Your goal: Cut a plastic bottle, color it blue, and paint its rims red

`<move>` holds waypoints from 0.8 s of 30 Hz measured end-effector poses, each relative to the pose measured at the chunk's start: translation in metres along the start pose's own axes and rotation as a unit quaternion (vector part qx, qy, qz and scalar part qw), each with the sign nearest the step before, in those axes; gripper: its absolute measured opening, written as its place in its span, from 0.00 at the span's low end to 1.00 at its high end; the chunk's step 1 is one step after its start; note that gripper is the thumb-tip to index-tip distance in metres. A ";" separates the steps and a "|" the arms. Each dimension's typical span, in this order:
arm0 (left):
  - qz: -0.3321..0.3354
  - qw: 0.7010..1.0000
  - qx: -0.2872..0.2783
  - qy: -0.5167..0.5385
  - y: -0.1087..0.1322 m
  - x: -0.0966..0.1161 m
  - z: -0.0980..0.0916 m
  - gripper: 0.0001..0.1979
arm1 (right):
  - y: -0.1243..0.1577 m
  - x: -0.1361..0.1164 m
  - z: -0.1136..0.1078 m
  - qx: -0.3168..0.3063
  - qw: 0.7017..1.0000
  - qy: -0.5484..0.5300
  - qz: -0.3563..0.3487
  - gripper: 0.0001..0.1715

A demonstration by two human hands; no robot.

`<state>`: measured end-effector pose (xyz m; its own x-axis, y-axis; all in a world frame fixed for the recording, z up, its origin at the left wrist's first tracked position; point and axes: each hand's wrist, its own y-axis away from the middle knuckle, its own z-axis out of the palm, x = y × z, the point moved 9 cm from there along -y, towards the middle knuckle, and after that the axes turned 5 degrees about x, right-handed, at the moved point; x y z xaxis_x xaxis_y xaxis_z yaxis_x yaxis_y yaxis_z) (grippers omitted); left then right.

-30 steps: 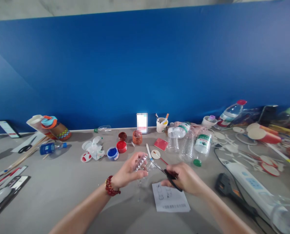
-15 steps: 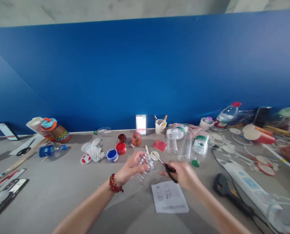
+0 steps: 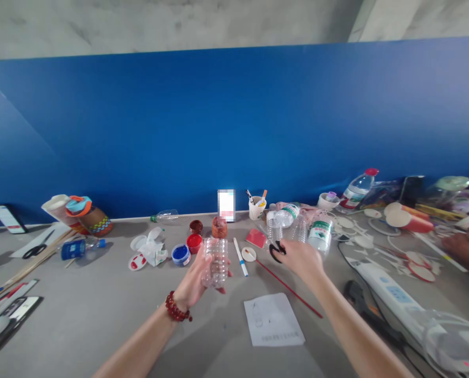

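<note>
My left hand (image 3: 197, 281) is closed round a clear cut piece of plastic bottle (image 3: 215, 261), held upright above the grey table (image 3: 100, 310). A red bead bracelet circles that wrist. My right hand (image 3: 300, 258) is stretched forward and grips black-handled scissors (image 3: 276, 250), close to a group of empty clear bottles (image 3: 293, 226). A thin red stick (image 3: 289, 287) lies below this hand, a white pen (image 3: 240, 256) sits between the hands, and a printed paper sheet (image 3: 273, 326) lies nearer me.
Blue and red paint pots (image 3: 181, 254) stand left of the held bottle. A white power strip (image 3: 392, 294) and black tool (image 3: 358, 294) lie at right, amid paper discs and cups. Another person's hand (image 3: 465, 247) rests at the far right. Stacked cups (image 3: 79, 212) and rulers are left.
My right hand drew the scissors away from the bottle piece and reached forward toward the clear bottles. My left hand turned the bottle piece upright and raised it slightly.
</note>
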<state>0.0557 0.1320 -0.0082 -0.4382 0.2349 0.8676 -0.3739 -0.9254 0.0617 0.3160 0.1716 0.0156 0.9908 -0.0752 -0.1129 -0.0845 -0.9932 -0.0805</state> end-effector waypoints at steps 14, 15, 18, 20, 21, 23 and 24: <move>0.066 0.998 0.017 -0.016 0.023 -0.003 -0.037 0.28 | -0.006 -0.012 0.019 -0.007 0.999 -0.008 -0.048 0.20; 0.064 0.998 0.007 -0.021 0.023 -0.004 -0.034 0.28 | -0.006 -0.013 0.021 -0.004 0.999 -0.003 -0.044 0.20; 0.069 0.997 -0.020 -0.033 0.024 -0.005 -0.025 0.30 | -0.008 -0.016 0.028 0.005 0.999 0.010 -0.036 0.17; 0.076 0.996 -0.029 -0.036 0.024 -0.004 -0.022 0.30 | -0.011 -0.018 0.034 0.010 0.999 0.014 -0.029 0.13; 0.077 0.996 -0.029 -0.035 0.024 -0.004 -0.021 0.30 | -0.013 -0.018 0.037 0.011 1.000 0.016 -0.025 0.12; 0.073 0.997 -0.027 -0.031 0.025 -0.005 -0.021 0.30 | -0.017 -0.018 0.043 0.012 1.000 0.016 -0.018 0.13; 0.069 0.997 -0.025 -0.026 0.025 -0.006 -0.022 0.29 | -0.018 -0.018 0.045 0.012 1.000 0.016 -0.016 0.14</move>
<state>0.0309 0.1136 -0.0224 -0.4449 0.0893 0.8911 -0.3532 -0.9319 -0.0830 0.2947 0.1950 -0.0252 0.9959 -0.0463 -0.0781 -0.0546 -0.9927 -0.1073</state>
